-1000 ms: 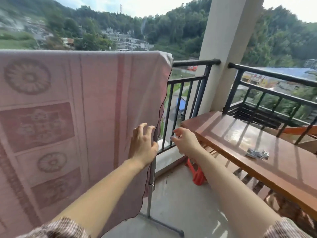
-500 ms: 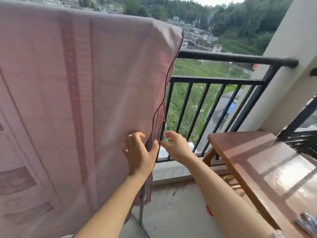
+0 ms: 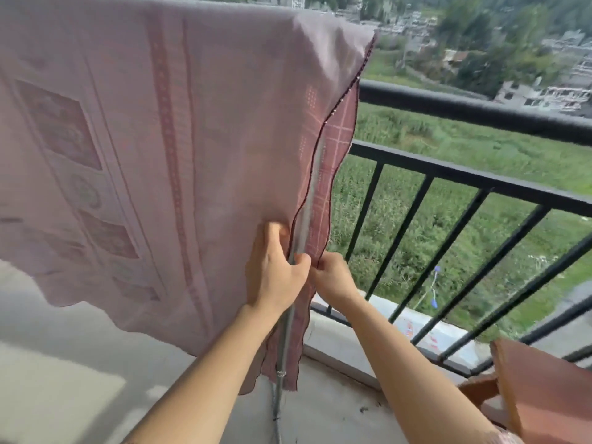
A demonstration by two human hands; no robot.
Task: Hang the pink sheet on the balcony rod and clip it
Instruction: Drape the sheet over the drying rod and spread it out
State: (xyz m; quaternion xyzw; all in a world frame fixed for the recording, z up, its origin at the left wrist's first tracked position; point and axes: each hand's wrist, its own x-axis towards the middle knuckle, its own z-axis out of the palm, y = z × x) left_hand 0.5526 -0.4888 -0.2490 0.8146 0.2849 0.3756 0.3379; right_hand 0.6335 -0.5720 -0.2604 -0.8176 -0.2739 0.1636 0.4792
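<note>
- Since the pink sheet (image 3: 160,139) was already draped over the top rod (hidden under the fold), both layers hung beside the upright pole (image 3: 302,225), inside the balcony railing (image 3: 448,174).
- Edges were held together, probably to line up the front and back layers before clipping; no clip was in view.
- Left hand (image 3: 275,274): fingers lay on the front layer, thumb pinched its hem.
- Right hand (image 3: 333,277): curled, pinched the back layer's hem.

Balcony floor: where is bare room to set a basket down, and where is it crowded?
Bare floor lies below the pink sheet, left of the stand pole. A narrower strip runs between pole and railing ledge. Crowded: the sheet's right edge, where left hand and right hand meet.
</note>
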